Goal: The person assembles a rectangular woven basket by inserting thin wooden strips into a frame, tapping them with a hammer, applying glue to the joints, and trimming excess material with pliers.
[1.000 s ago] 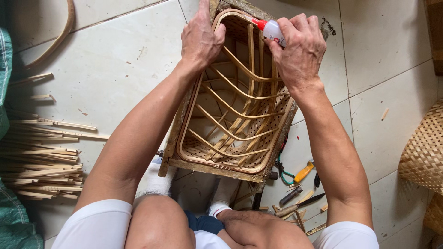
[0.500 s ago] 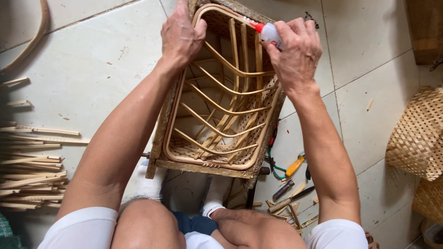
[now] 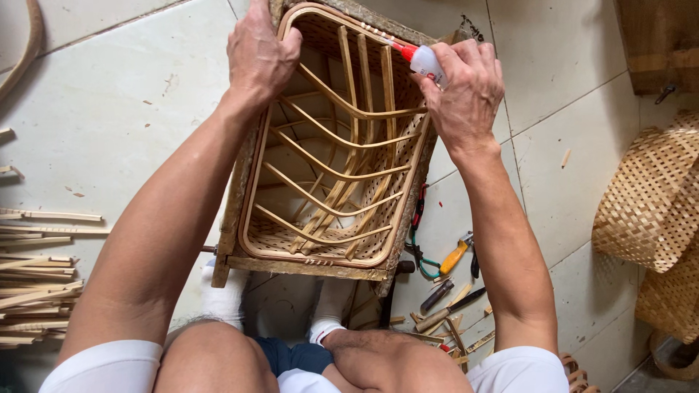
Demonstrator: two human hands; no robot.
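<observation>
A rectangular woven bamboo basket (image 3: 331,182) with curved ribs inside stands on the tiled floor between my legs. My left hand (image 3: 261,54) grips its far left rim. My right hand (image 3: 466,91) is closed around a small white glue bottle (image 3: 422,60) with a red nozzle, whose tip touches the basket's far right rim.
Bamboo strips (image 3: 33,273) lie piled at the left. Pliers with an orange handle (image 3: 455,255), a knife (image 3: 451,309) and other small tools lie to the right of the basket. Woven baskets (image 3: 648,211) stand at the right edge, and a wooden object (image 3: 655,40) sits at the top right.
The view has shifted a little, so the basket and hands sit lower and to the right in frame. Both hands keep their hold; the bottle stays at the rim.
</observation>
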